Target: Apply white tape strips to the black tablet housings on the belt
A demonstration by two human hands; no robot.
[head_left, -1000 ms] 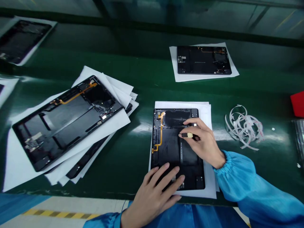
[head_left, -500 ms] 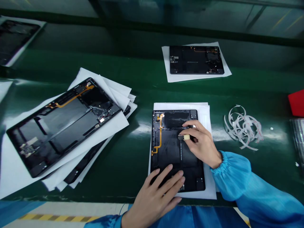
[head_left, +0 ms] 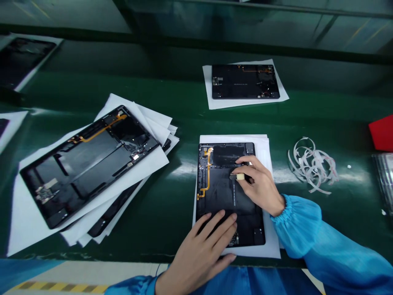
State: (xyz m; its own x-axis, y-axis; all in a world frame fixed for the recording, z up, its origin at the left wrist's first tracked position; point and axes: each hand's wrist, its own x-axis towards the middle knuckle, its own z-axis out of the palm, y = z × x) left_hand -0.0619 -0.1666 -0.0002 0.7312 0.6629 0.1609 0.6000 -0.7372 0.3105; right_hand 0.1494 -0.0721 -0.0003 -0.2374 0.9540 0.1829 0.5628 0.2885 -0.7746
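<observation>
An opened black tablet housing (head_left: 224, 196) lies upright in front of me on white paper sheets (head_left: 260, 143), with an orange flex cable (head_left: 208, 174) down its left side. My left hand (head_left: 204, 246) rests flat on its lower part, fingers stretched out, covering the lower left corner. Over the upper right part, my right hand (head_left: 259, 180) pinches a small cream-and-dark piece (head_left: 239, 176), whose exact kind I cannot make out. Its fingertips are close to the dark bar across the housing; whether they touch it, I cannot tell.
To the left, more housings (head_left: 92, 164) are stacked with paper between them. Another housing (head_left: 245, 82) lies on paper at the back. Curled white strips (head_left: 313, 166) lie at right, near a red bin (head_left: 382, 133) and clear plastic trays (head_left: 385, 176).
The view has shifted slightly, so the stacked housings sit further right in the picture. Both hands keep nearly the same places on the tablet housing; the right still pinches the small piece.
</observation>
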